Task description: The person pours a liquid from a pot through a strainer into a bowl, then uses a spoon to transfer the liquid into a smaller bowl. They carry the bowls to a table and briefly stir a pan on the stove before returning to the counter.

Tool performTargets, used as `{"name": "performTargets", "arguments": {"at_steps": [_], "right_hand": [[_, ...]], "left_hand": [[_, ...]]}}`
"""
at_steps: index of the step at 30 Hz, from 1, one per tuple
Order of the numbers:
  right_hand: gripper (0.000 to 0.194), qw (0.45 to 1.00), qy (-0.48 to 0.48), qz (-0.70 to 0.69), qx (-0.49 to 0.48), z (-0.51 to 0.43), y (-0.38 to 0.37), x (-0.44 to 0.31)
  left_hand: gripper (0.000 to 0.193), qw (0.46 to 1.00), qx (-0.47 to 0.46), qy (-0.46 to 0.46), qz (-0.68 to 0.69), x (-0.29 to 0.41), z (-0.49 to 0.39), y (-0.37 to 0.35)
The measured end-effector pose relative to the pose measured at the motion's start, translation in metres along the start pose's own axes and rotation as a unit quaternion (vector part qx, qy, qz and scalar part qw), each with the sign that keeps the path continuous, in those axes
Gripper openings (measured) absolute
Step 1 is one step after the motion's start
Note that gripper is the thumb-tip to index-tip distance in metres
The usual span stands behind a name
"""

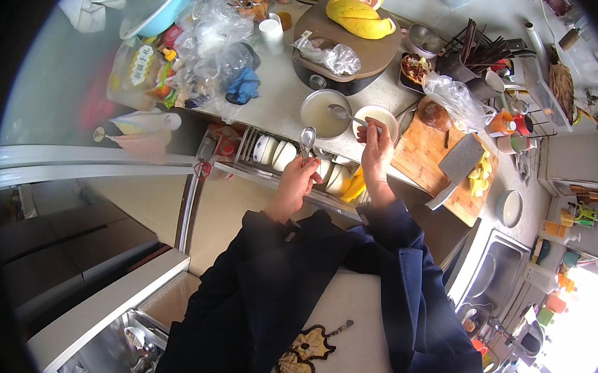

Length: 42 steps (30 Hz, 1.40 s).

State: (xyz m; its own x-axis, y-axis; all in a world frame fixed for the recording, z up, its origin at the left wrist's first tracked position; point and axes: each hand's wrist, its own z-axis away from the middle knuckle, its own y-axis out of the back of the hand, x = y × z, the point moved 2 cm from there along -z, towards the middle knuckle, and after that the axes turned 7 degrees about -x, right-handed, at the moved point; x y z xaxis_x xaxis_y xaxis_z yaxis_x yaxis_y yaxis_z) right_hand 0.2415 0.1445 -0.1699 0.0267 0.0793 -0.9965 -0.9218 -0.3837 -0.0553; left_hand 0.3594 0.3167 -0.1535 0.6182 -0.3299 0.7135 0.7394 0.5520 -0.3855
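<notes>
My left hand is closed around the handle of a metal spoon, its bowl pointing up, above an open drawer of white bowls. In my right hand is a second spoon, whose bowl end is over a metal bowl of pale, whitish liquid. Behind the right hand, a white bowl with a pinkish rim stands beside the metal one; its contents are partly hidden. The spoon in my right hand crosses above this white bowl.
A wooden cutting board with a cleaver and yellow pieces lies at the right. Behind the bowls, yellow peel rests on a round appliance. Plastic bags crowd the left counter. A sink is at lower right.
</notes>
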Motion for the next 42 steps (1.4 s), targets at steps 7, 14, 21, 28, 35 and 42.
{"name": "performTargets", "arguments": {"at_steps": [7,14,21,28,35,42], "right_hand": [[0.025,0.993,-0.059,-0.103,0.007,-0.002,-0.001,0.02],[0.024,0.972,-0.081,-0.219,0.006,-0.001,0.013,0.016],[0.026,0.966,-0.04,-0.255,0.032,0.008,0.054,-0.012],[0.025,0.996,0.048,0.044,0.067,0.02,0.082,-0.045],[0.022,0.868,0.259,0.424,-0.001,0.031,0.064,-0.08],[0.022,0.998,0.058,0.032,0.007,0.004,0.022,-0.032]], "left_hand": [[0.021,1.0,0.006,-0.001,0.003,-0.001,0.001,0.003],[0.021,1.0,0.004,0.003,0.0,-0.001,0.0,-0.001],[0.021,1.0,0.0,0.007,-0.006,-0.001,-0.005,-0.006],[0.022,1.0,-0.012,0.015,-0.003,-0.002,-0.006,-0.009],[0.022,1.0,-0.016,0.02,-0.004,-0.001,-0.007,-0.01],[0.02,1.0,-0.014,0.01,0.0,0.0,-0.004,-0.005]]}}
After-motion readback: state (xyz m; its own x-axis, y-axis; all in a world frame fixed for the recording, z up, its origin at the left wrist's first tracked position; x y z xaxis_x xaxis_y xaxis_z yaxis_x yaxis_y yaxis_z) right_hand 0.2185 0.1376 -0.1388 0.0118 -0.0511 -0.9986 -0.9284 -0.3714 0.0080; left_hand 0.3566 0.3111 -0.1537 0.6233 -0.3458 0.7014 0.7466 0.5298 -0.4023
